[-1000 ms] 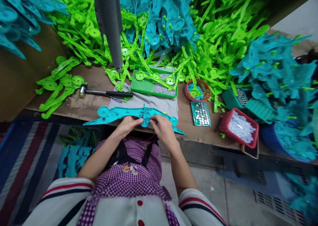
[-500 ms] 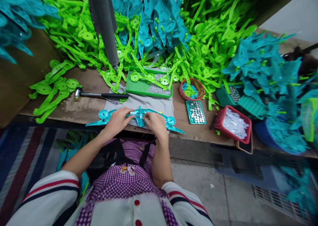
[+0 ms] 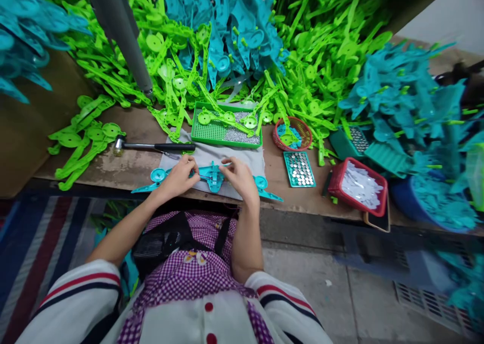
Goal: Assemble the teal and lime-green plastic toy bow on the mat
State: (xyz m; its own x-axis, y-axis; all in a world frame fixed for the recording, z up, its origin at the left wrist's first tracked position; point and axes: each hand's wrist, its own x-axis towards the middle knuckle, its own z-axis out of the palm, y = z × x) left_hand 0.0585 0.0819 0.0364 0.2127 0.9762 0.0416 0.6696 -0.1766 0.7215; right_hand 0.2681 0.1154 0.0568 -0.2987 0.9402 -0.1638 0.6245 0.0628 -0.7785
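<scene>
A long teal plastic part with a raised centre and a round cup near each end lies across the grey cloth at the table's front edge. Over its left half is my left hand, fingers closed in a pinch near a thin rod-like piece. My right hand is bent over the right half, thumb and forefinger drawn together beside the raised centre. Whatever sits between the fingertips of either hand is too small to make out. Behind the hands is a green tray of small metal pieces, with lime-green plastic parts across it.
A hammer lies left of the cloth. A grey cylindrical tool hangs above the lime-green heap. To the right are a red basket, a tray of metal discs and a red bin of white pieces.
My right hand has lifted slightly off the centre of the teal part. My left fingers have curled in and shifted a little left. The hanging grey tool has swung left.
</scene>
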